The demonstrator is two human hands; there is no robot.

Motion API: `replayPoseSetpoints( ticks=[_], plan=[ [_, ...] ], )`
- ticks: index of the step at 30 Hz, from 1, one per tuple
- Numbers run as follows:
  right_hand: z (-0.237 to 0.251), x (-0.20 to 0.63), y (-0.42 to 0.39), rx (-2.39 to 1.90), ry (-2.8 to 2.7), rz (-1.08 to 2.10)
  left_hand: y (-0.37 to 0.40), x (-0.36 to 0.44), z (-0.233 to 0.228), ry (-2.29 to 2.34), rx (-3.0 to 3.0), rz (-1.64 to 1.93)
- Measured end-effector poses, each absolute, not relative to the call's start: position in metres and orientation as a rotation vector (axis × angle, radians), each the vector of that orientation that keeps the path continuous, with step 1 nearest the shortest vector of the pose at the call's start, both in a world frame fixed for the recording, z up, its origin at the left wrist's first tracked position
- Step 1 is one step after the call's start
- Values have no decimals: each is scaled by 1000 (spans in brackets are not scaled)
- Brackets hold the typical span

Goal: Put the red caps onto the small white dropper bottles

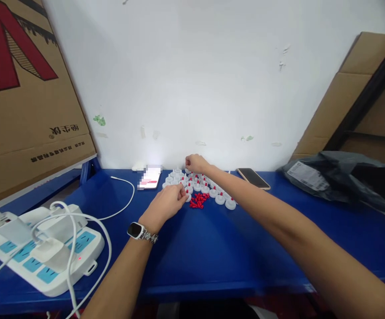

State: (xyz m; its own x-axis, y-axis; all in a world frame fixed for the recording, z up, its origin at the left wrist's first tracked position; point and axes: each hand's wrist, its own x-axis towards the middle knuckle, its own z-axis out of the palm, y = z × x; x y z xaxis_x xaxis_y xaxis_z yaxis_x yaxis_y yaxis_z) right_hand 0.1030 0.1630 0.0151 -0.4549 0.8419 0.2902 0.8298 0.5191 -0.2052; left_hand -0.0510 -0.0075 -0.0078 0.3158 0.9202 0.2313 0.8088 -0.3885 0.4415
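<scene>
On the blue table top [212, 248], a cluster of small round white plastic caps with red tips [197, 185] lies near the white wall. The left hand [166, 204], fingers curled closed, touches the cluster's near-left edge; what it pinches cannot be told. The right hand [195, 163] is closed at the cluster's far edge. A pile of loose small red plastic pieces [199, 200] lies just before the cluster.
</scene>
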Motion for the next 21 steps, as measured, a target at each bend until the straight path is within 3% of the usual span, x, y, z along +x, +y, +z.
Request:
replayPoseSetpoints(
  ticks=[21],
  plan=[
    [18,111,136,-1301,-2510,-59,-5,-55,-6,1613,2264,657]
  ],
)
